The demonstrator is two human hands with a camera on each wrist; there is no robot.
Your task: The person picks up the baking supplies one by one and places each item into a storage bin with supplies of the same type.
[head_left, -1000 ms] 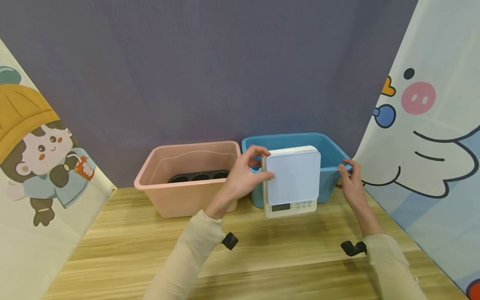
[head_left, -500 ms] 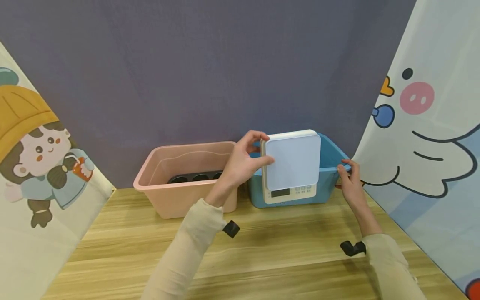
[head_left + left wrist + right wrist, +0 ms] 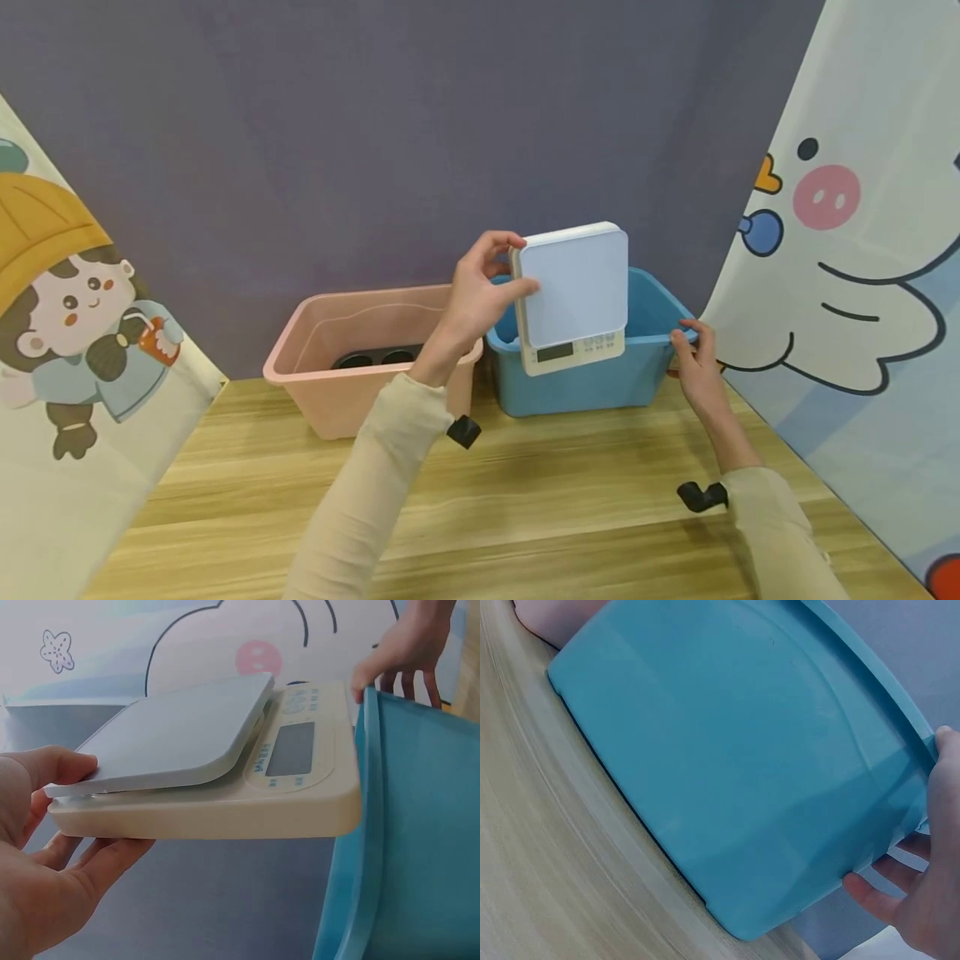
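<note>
The left hand (image 3: 476, 296) grips a kitchen scale (image 3: 572, 296) by its left edge, thumb on the pale blue weighing plate and fingers curled under the cream body. The scale hangs in the air above the blue bin (image 3: 592, 387), tilted so its display end points down toward the bin's front wall; the left wrist view shows that end just beside the bin's rim (image 3: 367, 787). The right hand (image 3: 693, 367) holds the bin's right rim, thumb on top of the lip and fingers curled under it, as the right wrist view shows (image 3: 919, 892). The blue bin stands on the wooden counter (image 3: 525, 508), just beside a pink bin (image 3: 337, 392) on its left. A dark muffin tray (image 3: 375, 358) lies in the pink bin. Cartoon-printed cloths hang at both sides, with a grey backdrop behind.
</note>
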